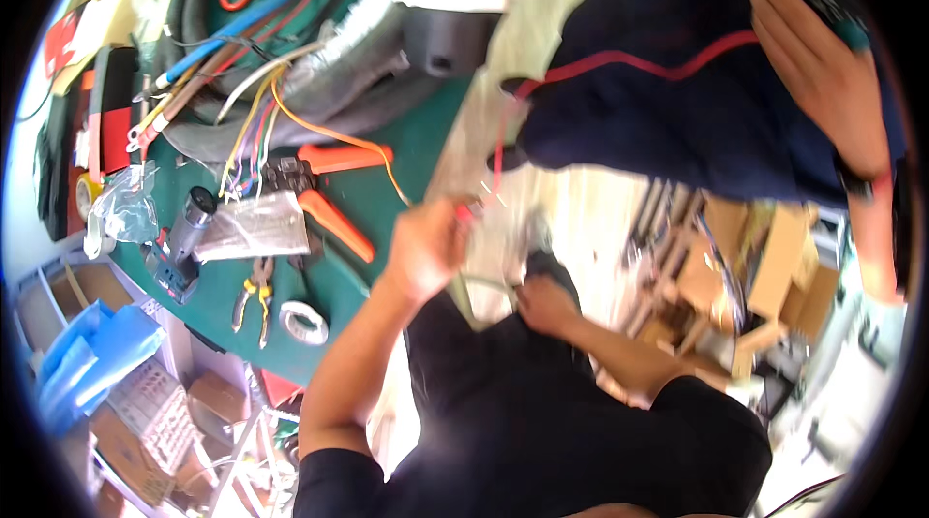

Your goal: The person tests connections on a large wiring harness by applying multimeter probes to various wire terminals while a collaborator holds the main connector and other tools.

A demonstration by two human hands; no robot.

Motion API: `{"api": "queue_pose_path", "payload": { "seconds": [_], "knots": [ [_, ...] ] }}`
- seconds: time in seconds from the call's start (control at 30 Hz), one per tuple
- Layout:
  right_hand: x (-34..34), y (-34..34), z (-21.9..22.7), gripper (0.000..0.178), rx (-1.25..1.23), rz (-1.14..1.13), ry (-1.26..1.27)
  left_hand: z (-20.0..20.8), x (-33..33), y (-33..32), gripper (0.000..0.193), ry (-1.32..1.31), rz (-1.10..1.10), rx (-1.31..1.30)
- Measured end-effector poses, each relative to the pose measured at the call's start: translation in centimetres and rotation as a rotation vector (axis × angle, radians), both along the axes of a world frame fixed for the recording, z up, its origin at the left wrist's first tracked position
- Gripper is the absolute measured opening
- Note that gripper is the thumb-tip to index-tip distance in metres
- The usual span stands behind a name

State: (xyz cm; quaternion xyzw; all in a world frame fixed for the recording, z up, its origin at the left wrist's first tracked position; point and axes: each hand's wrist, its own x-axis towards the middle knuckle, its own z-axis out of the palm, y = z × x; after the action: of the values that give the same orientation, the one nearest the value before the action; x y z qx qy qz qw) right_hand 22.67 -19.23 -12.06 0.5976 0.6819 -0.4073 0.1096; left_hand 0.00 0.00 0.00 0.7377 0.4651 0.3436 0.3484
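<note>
Closing on a small red piece (468, 213), the left hand (422, 249) sits just past the table's edge; the right hand (547, 307) is lower, near the lap.
Bending at the elbow, the left arm angles up and inward, its fingers curled tight; the right forearm crosses in from the side, its fingers too blurred to tell what they hold; an orange wire (353, 140) runs from a bunch on the table to the left hand; the green table (363, 197) carries an orange-handled tool (336, 220), yellow-and-black pliers (256, 286), a tape roll (317, 332) and thick grey hoses (363, 110); beyond it lies a pale floor (610, 204) with cardboard boxes (776, 262); another person in dark blue clothing (629, 131) stands opposite.
</note>
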Motion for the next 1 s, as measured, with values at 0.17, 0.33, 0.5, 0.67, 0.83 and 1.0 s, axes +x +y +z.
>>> {"api": "queue_pose_path", "payload": {
  "seconds": [0.17,0.33,0.5,0.67,0.83,1.0],
  "knots": [
    [-4.1,-3.1,-21.0,0.059,-0.224,0.531,0.214,-2.6,-0.5,1.9,0.015,0.267,-0.305,0.315],
    [-10.4,-9.5,-25.1,0.065,-0.105,0.71,0.541,-3.2,0.8,0.3,0.014,0.497,-0.254,0.248],
    [-10.2,-8.6,-26.7,0.062,-0.237,0.696,0.335,-4.2,1.5,0.4,0.014,0.43,-0.26,0.226],
    [-10.0,-7.9,-28.4,0.06,-0.276,0.672,0.253,-3.4,1.1,0.5,0.034,0.423,-0.356,0.139],
    [-8.5,-7.5,-29.0,0.058,-0.288,0.612,0.188,-3.3,0.4,-0.1,0.044,0.376,-0.339,0.13],
    [-7.1,-7.4,-29.5,0.055,-0.27,0.53,0.142,-3.2,0.1,-0.7,0.035,0.348,-0.331,0.188]
  ]
}}
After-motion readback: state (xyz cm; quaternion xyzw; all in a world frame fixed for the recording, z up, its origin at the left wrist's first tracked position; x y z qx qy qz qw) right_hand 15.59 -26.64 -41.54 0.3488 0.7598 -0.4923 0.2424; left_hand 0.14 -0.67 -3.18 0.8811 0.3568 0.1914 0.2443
